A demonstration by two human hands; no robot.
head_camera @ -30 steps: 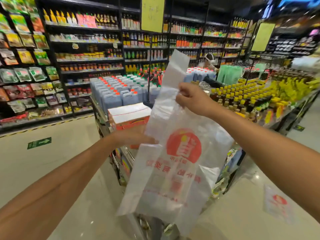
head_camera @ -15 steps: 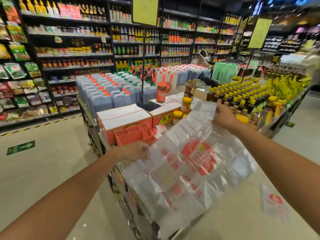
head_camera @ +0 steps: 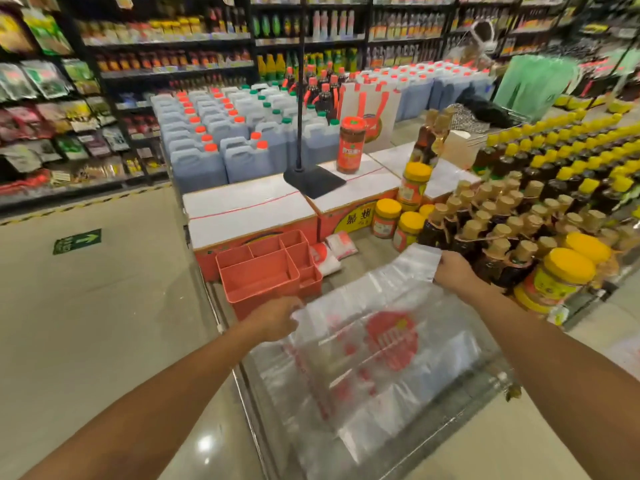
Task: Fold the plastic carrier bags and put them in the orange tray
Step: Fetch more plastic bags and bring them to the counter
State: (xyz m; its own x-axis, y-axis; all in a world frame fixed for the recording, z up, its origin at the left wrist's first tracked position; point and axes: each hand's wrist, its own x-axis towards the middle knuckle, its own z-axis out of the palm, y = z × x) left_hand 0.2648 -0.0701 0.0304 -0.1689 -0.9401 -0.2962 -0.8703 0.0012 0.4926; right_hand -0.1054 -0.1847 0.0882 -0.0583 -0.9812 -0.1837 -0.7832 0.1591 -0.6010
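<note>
Lowered onto the desk's (head_camera: 367, 261) front edge, the bag (head_camera: 381, 358) is pinched by left grip (head_camera: 277, 322) and right grip (head_camera: 453, 275), though it could be slid off by its overhang.

Carrier bag (head_camera: 363, 368) smeared by motion, its red print not readable, fingertips of left hand (head_camera: 277, 320) lost behind the bag edge, fingers of right hand (head_camera: 453, 275) partly covered by the handle strip they hold, both forearms cut by the lower edge, shelf labels (head_camera: 166, 69) too blurred to read
</note>
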